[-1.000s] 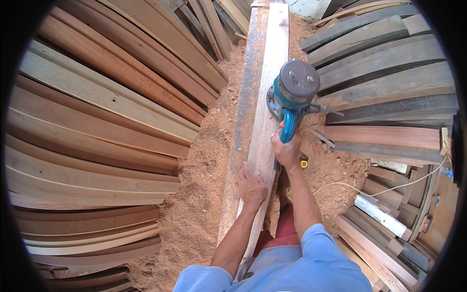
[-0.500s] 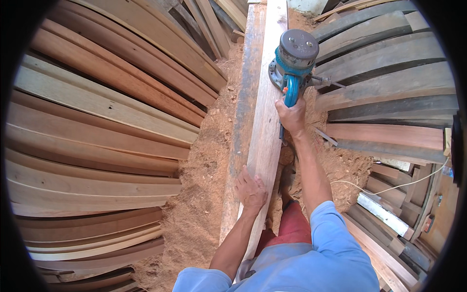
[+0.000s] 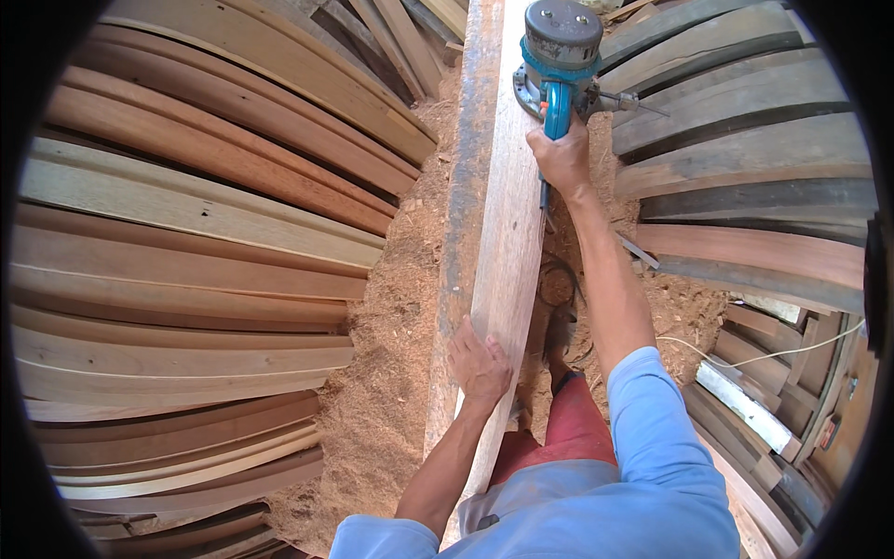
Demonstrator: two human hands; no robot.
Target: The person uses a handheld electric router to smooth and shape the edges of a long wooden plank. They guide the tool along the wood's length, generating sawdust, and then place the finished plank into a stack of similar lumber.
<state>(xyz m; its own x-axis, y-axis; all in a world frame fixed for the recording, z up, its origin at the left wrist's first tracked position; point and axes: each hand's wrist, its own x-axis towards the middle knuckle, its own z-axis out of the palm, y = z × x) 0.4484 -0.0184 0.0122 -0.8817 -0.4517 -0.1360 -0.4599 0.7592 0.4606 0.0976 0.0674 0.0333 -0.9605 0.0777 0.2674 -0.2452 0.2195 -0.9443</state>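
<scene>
The blue power tool point(image 3: 559, 56) sits on the long plank point(image 3: 507, 233), gripped by the right hand point(image 3: 562, 158); the left hand point(image 3: 478, 365) lies flat and open on the plank, nearer the person.

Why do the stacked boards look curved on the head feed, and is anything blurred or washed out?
Head view: fisheye bends the stacked boards toward the rim, under a black vignette; the plank, power tool, right hand and left hand are sharp; daylight is even, with no glare.

Head-worn fisheye, steeply downward, close.
</scene>
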